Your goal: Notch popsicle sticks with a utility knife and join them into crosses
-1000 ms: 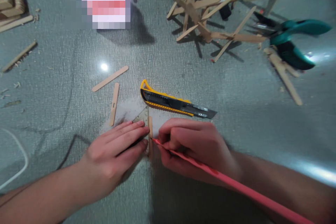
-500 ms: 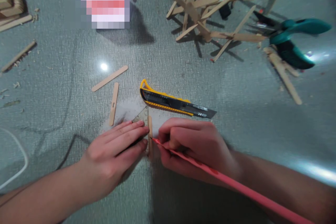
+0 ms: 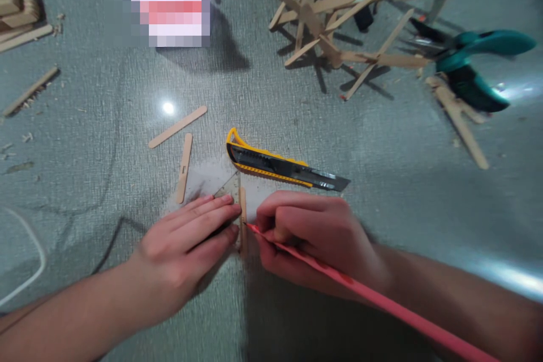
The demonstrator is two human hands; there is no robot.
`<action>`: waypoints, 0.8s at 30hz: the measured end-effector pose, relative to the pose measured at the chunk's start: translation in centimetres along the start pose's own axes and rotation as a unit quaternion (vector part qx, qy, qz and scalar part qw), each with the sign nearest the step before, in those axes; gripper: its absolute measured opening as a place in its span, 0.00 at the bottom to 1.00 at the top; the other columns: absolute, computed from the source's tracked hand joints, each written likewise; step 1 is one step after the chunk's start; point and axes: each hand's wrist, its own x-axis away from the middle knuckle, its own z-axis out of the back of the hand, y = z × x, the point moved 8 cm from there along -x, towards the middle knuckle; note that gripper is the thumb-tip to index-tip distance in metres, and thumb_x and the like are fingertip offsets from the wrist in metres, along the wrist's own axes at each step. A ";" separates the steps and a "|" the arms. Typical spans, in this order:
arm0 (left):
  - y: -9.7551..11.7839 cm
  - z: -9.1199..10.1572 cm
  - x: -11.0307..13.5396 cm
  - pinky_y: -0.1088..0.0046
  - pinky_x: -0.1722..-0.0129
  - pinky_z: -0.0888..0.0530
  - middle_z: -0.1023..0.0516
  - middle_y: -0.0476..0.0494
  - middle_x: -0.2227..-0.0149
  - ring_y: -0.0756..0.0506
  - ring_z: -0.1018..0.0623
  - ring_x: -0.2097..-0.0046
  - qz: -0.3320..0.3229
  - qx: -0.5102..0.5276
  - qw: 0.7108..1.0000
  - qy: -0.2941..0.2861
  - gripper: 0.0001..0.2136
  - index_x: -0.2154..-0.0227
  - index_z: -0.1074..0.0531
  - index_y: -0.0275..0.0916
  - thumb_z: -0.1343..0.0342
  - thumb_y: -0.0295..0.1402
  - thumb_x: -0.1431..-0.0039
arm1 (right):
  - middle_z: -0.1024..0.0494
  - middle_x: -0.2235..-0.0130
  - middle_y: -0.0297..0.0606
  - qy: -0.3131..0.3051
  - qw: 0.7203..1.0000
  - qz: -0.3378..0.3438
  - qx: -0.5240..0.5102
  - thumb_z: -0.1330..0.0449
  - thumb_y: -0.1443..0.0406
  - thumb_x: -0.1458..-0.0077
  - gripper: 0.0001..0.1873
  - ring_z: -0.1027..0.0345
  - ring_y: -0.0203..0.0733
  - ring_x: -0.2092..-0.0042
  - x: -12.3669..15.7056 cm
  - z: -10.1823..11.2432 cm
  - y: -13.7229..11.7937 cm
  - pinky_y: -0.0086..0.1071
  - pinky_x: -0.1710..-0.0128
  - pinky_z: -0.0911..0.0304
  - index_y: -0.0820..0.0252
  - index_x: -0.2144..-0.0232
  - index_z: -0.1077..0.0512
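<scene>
A wooden stick [image 3: 243, 195] is lying between the two hands, on the wearer's side of the yellow cutter [image 3: 271, 161], near its handle end. The left hand [image 3: 190, 243] is lying flat, fingers close together, pressing on a clear set square [image 3: 232, 185] just below that handle end; its fingertips are reaching the stick's left edge. Below the cutter's blade, the right hand [image 3: 311, 237] is closing around a red pencil [image 3: 382, 297], whose dark tip is meeting the stick about midway along. The hands are staying apart, with the stick separating them. To the left of the cutter, a notched stick [image 3: 185, 153] and a plain stick [image 3: 178, 126] are lying loose. Compared with a second ago, nothing is visibly differing: hands, pencil and stick are keeping their places below the cutter.
</scene>
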 end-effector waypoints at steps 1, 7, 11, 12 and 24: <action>0.0 0.0 0.0 0.59 0.32 0.33 0.28 0.38 0.38 0.42 0.29 0.36 -0.001 0.001 1.000 -0.001 0.13 0.50 0.25 0.32 0.42 0.22 0.36 | 0.26 0.71 0.33 -0.002 1.000 -0.002 -0.003 0.43 0.76 0.47 0.14 0.34 0.30 0.72 0.0 -0.1 0.0 0.23 0.74 0.39 0.57 0.77 0.41; 0.0 -0.1 0.0 0.60 0.30 0.34 0.28 0.37 0.39 0.42 0.30 0.35 -0.002 0.005 1.000 -0.010 0.13 0.50 0.25 0.31 0.42 0.22 0.36 | 0.26 0.71 0.33 -0.006 1.000 0.003 -0.010 0.42 0.77 0.48 0.14 0.34 0.30 0.72 0.0 -0.2 0.2 0.23 0.73 0.39 0.56 0.76 0.41; 0.0 -0.1 0.0 0.60 0.31 0.33 0.28 0.38 0.39 0.42 0.29 0.36 -0.002 0.000 1.000 0.002 0.13 0.49 0.24 0.32 0.42 0.23 0.36 | 0.27 0.71 0.32 0.003 1.000 0.002 -0.005 0.43 0.76 0.47 0.15 0.35 0.30 0.72 0.1 -0.1 0.1 0.23 0.74 0.40 0.56 0.77 0.42; 0.0 -0.1 0.0 0.60 0.32 0.33 0.28 0.38 0.39 0.42 0.29 0.36 -0.001 -0.003 1.000 0.006 0.13 0.50 0.24 0.32 0.41 0.23 0.36 | 0.27 0.71 0.32 0.003 1.000 0.002 -0.006 0.43 0.76 0.47 0.14 0.35 0.30 0.72 0.1 -0.1 0.1 0.23 0.74 0.40 0.56 0.77 0.42; 0.1 0.0 -0.5 0.60 0.34 0.30 0.25 0.38 0.41 0.42 0.27 0.38 -0.005 -0.018 1.000 0.009 0.12 0.52 0.24 0.32 0.41 0.21 0.38 | 0.27 0.71 0.30 0.061 0.998 0.019 0.012 0.41 0.76 0.47 0.15 0.32 0.31 0.72 0.3 0.9 -0.1 0.25 0.74 0.37 0.55 0.75 0.41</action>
